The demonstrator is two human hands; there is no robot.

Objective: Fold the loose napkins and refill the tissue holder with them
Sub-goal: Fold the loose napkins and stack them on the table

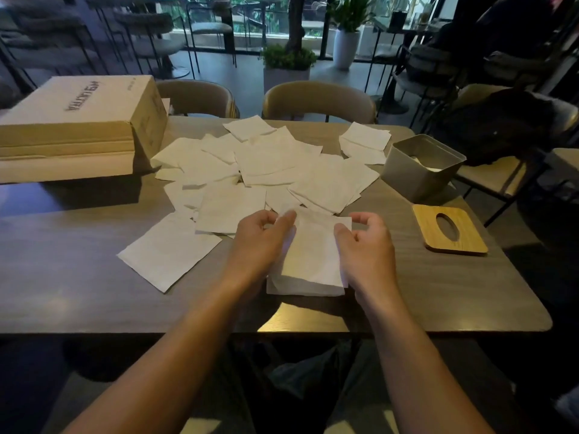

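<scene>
While pinching white square paper napkin (313, 245), left hand (261, 242) and right hand (365, 245) nearside of grey tissue holder (421, 167), we are aligning edges before creasing.

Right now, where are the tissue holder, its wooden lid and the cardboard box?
tissue holder (407, 173), head view, on its grey front wall.
wooden lid (463, 242), head view, on the bare wood right of the oval slot.
cardboard box (78, 101), head view, on its top face.

A dim café room: a grey wood-grain table (94, 296) with two tan curved-back chairs (319, 100) behind it, dark-framed chairs on a grey floor, potted plants (286, 57) and tall windows (269, 14) admitting greenish daylight
</scene>
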